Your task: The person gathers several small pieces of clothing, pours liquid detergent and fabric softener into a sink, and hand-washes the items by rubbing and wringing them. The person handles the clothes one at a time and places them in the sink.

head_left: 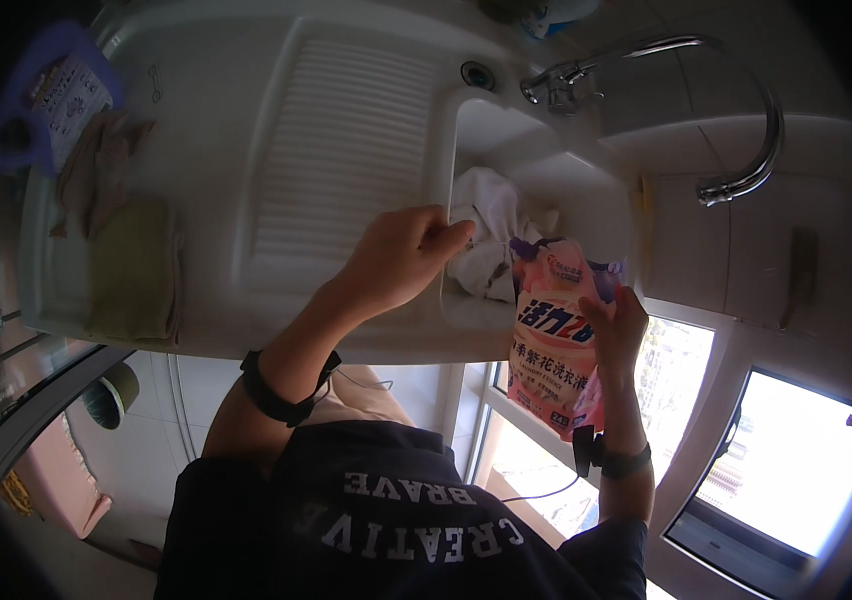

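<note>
1. Centrally, the left hand point(411, 245) is held above the near part of the desk, beside the basin; its fingers are curled into a loose fist, with the thumb directed to the right. Whether anything small is enclosed cannot be told.
2. To the right of that hand, the pink and purple pouch point(558, 340) stands roughly upright at the near rim of the basin, its printed face visible and its upper end over the opening.
3. The right hand point(624, 330) is closed on the right-hand edge of the pouch, with the thumb laid across the front.
4. Between the hands and slightly beyond them, a white cloth point(486, 255) lies crumpled in the basin point(501, 125), partly hidden by the pouch.
5. Beyond the left hand, a ribbed washboard panel point(341, 150) is set into the white desk point(216, 130).
6. Well to the left of the left hand, a folded green cloth point(131, 280) lies near the desk's front edge; a brownish cloth point(101, 165) lies just beyond it, near a purple container point(76, 90).
7. Beyond the right hand, a curved chrome faucet point(768, 130) arches to the right.
8. Dark bands point(286, 395) encircle both wrists.
</note>
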Motion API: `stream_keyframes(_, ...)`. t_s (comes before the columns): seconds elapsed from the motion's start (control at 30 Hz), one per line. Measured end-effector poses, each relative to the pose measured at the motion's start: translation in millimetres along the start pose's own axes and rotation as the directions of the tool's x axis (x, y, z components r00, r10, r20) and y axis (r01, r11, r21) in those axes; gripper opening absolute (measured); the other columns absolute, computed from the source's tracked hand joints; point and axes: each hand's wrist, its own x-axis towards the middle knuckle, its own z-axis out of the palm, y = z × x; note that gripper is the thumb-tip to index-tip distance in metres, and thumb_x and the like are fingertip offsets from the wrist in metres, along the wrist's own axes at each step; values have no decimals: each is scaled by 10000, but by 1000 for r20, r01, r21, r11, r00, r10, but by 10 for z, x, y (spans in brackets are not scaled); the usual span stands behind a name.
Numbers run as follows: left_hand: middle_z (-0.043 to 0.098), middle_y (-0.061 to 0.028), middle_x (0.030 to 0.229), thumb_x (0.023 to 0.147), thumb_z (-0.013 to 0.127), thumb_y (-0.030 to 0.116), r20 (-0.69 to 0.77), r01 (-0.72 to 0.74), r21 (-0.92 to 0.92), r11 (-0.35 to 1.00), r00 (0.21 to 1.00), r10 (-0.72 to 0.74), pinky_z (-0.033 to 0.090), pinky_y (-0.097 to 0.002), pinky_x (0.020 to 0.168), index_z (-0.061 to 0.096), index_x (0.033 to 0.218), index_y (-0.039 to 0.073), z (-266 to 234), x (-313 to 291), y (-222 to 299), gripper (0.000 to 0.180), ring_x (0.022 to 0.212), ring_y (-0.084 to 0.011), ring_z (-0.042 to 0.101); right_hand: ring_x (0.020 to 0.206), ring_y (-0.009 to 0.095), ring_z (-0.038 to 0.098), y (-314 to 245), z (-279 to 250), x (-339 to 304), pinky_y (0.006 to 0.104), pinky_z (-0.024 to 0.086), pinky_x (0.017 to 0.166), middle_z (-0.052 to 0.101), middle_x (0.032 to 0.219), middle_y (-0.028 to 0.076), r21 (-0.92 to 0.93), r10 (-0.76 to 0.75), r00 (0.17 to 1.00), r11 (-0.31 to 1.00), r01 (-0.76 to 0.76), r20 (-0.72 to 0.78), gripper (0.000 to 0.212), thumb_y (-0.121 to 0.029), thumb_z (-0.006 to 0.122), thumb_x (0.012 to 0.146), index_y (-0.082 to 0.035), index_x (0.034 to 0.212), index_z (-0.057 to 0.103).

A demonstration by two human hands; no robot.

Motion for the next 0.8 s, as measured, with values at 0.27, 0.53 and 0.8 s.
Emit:
stream_keyframes(0.27, 424, 17, 514, 942, 527, 377, 29, 24, 29, 999, 999, -25, 316, -257, 457, 536, 686, 53, 4, -10, 16, 413, 472, -63, 388, 680, 65, 537, -15, 30, -38, 204, 435, 608, 601, 759, 30, 192, -24, 999, 981, 29, -27, 202, -17, 725, 748, 11, 835, 546)
stream_keyframes(0.53, 422, 21, 491, 959, 489, 387, 65, 18, 81, 997, 998, -24, 321, -237, 432, 522, 688, 60, 71, 11, 56, 426, 434, -53, 401, 710, 78, 561, -11, -51, -133, 214, 460, 621, 616, 780, 45, 181, 12, 998, 984, 0, -61, 193, 22, 702, 745, 27, 871, 555)
stream_keyframes(0.8, 435, 17, 491, 968, 469, 395, 94, 40, 73, 996, 995, -47, 333, -230, 419, 521, 700, 53, 187, -13, 156, 437, 426, -53, 420, 776, 121, 601, 104, -11, -91, 248, 490, 674, 646, 865, 96, 231, 22, 998, 973, -7, -61, 275, 23, 696, 737, 78, 975, 570)
